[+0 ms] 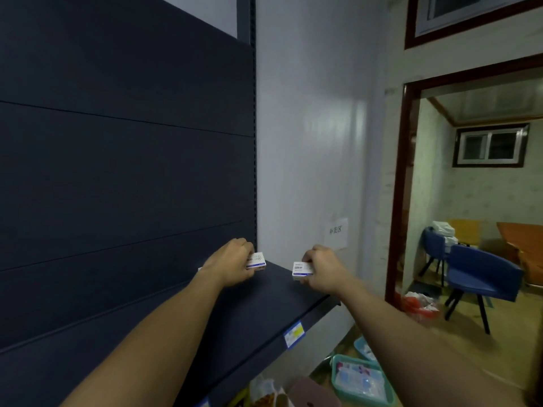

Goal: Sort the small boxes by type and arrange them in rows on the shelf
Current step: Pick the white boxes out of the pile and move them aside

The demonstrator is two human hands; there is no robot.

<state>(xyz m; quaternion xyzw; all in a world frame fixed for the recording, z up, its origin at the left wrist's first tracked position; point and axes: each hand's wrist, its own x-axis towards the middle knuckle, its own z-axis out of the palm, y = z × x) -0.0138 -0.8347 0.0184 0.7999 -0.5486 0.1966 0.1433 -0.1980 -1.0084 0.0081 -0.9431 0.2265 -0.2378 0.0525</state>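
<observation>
A dark blue shelf board juts out from a dark panelled back wall. My left hand grips a small white box with blue print at the far right corner of the shelf, against the back panel; whether it touches the board I cannot tell. My right hand holds a second small white box with blue print just above the shelf's right end, a short way from the first. Both boxes look alike.
A price label is stuck on the shelf's front edge. Below on the floor stand teal baskets with packets. A white wall is right of the shelf, then a doorway into a room with blue chairs.
</observation>
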